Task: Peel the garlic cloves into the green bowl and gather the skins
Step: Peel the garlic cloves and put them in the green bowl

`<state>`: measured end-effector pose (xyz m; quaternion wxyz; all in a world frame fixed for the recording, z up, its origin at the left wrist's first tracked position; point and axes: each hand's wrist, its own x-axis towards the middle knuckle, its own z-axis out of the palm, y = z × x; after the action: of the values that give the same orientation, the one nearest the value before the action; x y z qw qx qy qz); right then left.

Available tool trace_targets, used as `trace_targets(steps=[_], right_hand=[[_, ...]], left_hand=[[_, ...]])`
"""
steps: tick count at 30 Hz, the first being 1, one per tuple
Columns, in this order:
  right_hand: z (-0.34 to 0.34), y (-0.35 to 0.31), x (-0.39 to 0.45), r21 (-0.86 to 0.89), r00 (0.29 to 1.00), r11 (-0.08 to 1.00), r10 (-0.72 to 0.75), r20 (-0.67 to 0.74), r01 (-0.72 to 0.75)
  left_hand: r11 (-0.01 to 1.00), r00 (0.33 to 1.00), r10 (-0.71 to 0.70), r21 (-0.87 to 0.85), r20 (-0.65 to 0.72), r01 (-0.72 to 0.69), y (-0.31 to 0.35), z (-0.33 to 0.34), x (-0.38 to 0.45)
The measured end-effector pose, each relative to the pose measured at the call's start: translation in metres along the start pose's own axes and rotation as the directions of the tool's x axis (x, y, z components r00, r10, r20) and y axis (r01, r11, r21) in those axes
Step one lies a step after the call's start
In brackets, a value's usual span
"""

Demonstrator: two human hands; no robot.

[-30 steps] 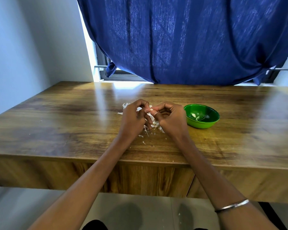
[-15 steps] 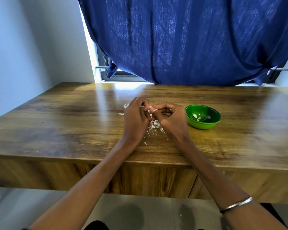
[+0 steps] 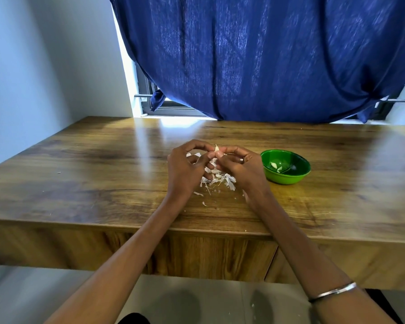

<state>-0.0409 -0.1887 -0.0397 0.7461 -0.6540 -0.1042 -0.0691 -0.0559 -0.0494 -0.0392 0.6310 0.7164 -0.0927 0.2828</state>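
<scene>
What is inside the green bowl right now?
The green bowl holds a few pale pieces, probably peeled garlic cloves, lying on its bottom. The near wall hides a strip of the floor, so anything tucked there cannot be seen.

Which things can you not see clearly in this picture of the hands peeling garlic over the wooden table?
- Small pale garlic clove, head view: pinched between both hands' fingertips; only its tip shows, so how much skin remains is unclear.
- Pile of white papery skins: partly covered by the left hand and right hand.
- Pale pieces in the round green bowl: too small to count surely.
- Window behind the dark blue curtain: mostly covered.
</scene>
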Motion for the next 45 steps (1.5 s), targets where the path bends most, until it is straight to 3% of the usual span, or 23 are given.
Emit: trace_targets(steps=[9,17,34,45], right_hand=[[-0.0022,-0.0032,-0.0014,-0.06,0.996,0.995,-0.082,-0.034,0.08],[-0.0018,-0.002,0.0003,-0.18,0.991,0.978,-0.091,0.099,0.107],[-0.0034,-0.0068,-0.0037,-0.16,0.965,0.979,-0.082,0.25,0.124],[0.0029,-0.0033,-0.0008,-0.211,0.971,0.949,-0.218,0.097,0.234]], left_hand=[[0.997,0.996,-0.026,-0.069,0.082,0.032,-0.0015,0.0028,0.0014],[0.966,0.976,-0.127,-0.202,0.176,0.162,0.0028,-0.0009,0.001],[0.954,0.966,-0.144,-0.228,0.213,0.192,0.0006,-0.0033,0.0008],[0.957,0.987,-0.112,-0.257,0.111,0.137,0.0041,0.0029,-0.001]])
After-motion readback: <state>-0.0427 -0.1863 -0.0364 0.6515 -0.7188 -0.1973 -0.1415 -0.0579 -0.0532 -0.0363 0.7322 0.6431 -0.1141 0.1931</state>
